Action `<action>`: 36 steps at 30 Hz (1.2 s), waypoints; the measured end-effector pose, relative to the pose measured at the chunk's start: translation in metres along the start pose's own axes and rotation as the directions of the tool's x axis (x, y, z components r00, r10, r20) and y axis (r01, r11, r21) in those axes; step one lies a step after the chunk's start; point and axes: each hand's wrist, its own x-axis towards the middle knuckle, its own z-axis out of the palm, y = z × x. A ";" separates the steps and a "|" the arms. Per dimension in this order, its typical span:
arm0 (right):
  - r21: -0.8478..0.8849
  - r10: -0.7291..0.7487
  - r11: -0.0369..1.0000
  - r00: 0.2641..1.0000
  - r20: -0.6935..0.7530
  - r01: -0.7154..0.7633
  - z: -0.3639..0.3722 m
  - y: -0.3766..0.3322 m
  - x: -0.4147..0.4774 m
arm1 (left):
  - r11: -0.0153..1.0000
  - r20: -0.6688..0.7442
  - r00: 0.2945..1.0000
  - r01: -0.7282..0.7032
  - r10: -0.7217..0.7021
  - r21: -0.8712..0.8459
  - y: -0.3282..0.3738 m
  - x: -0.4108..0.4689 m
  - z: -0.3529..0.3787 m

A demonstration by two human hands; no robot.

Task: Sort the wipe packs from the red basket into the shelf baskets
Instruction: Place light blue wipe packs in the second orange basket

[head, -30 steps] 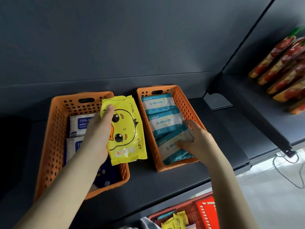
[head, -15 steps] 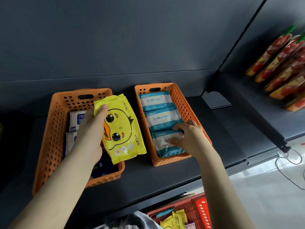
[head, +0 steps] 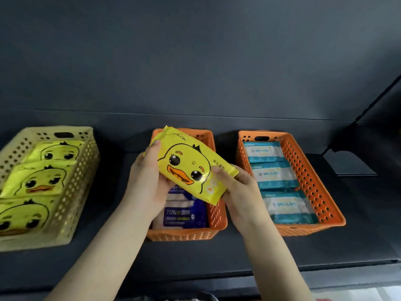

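Observation:
A yellow duck wipe pack [head: 191,168] hangs tilted above the middle orange basket [head: 218,216]. My left hand [head: 149,183] grips its upper left end, my right hand [head: 236,187] holds its lower right end. Under it in that basket lie blue-and-white 75% alcohol wipe packs [head: 184,211]. A cream basket [head: 80,170] at the left holds three yellow duck packs [head: 36,181]. The right orange basket [head: 312,181] holds three teal-and-white wipe packs [head: 273,174]. The red basket is out of sight.
All three baskets stand side by side on a dark grey shelf [head: 358,213] with a dark back wall [head: 195,61]. A shelf bracket [head: 334,146] sits at the far right. The shelf's front edge runs below my forearms.
My right hand left the teal pack in the right basket and took hold of the yellow duck pack. The view swung left, bringing the cream basket in and losing the red basket.

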 end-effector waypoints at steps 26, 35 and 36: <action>-0.375 -0.237 0.909 0.966 -0.101 0.183 0.333 0.067 0.052 | 0.821 0.011 0.967 -0.222 0.254 0.526 0.191 0.061 -0.328; -0.741 -0.149 0.671 0.983 -0.110 0.019 0.361 0.101 0.116 | 0.765 0.032 0.999 -0.025 0.006 0.644 0.180 0.093 -0.316; -0.775 -0.132 0.632 0.986 -0.101 0.005 0.365 0.104 0.120 | 0.740 0.029 0.999 -0.037 0.024 0.672 0.178 0.094 -0.315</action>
